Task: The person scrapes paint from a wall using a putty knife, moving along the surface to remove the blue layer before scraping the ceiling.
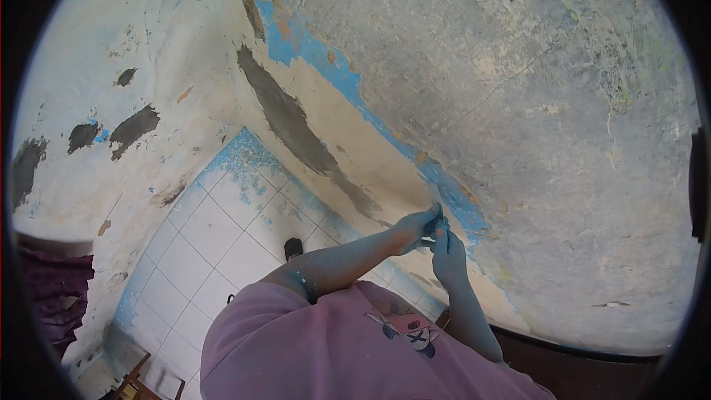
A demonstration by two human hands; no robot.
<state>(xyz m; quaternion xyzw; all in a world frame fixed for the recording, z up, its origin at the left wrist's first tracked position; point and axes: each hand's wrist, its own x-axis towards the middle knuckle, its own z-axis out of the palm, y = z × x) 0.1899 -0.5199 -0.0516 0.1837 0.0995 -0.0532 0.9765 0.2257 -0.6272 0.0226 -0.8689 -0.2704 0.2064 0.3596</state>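
Observation:
My left hand [416, 231] and my right hand [449, 253] meet in front of the wall, right of the frame's middle, with fingers closed. A thin, pale, flat-bladed tool [435, 194] sticks up from between them; it looks like a scraper, but its lower part is hidden by my fingers. Both hands appear to grip it. Just behind them runs a ragged strip of blue paint [453, 194] on the wall. Bluish dust or paint coats my hands and forearms.
The grey wall [518, 141] has peeling patches and meets a cream wall [89, 96] with dark bare spots. White floor tiles [222, 230] carry blue flakes. A black shoe [294, 248], purple cloth [55, 296] and wooden furniture [137, 381] stand to the left.

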